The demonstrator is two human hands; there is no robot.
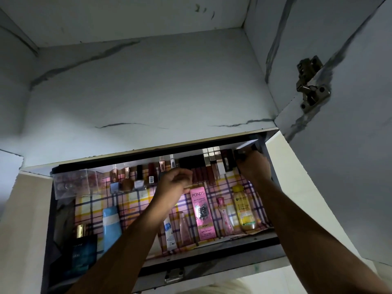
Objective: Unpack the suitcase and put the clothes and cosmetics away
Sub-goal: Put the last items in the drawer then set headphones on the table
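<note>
— What do we have open in front of us?

— A pulled-out drawer lined with pink, yellow and purple checked paper [214, 192], and everything we name sits relative to that drawer. Along its back edge stands a row of small nail-polish and lipstick bottles with gold and dark caps [135, 177]. In its back left corner is a clear plastic box of round pinkish items [70, 183].

— And nearer us?

— Towards the front lie a pale blue plastic tube [111, 225], a tall pink Pond's BB cream carton [202, 215] and a yellow Garnier bottle with a yellow cap [244, 206]. A dark blue glass perfume bottle with a gold cap [81, 249] stands at the front left.

— Our hands?

— Our left hand [175, 185] hovers over the drawer's middle, fingers curled in; whether they pinch anything we cannot tell. Our right hand [253, 166] reaches the back right corner, fingers bent around dark upright lipstick tubes [228, 162] there.
</note>
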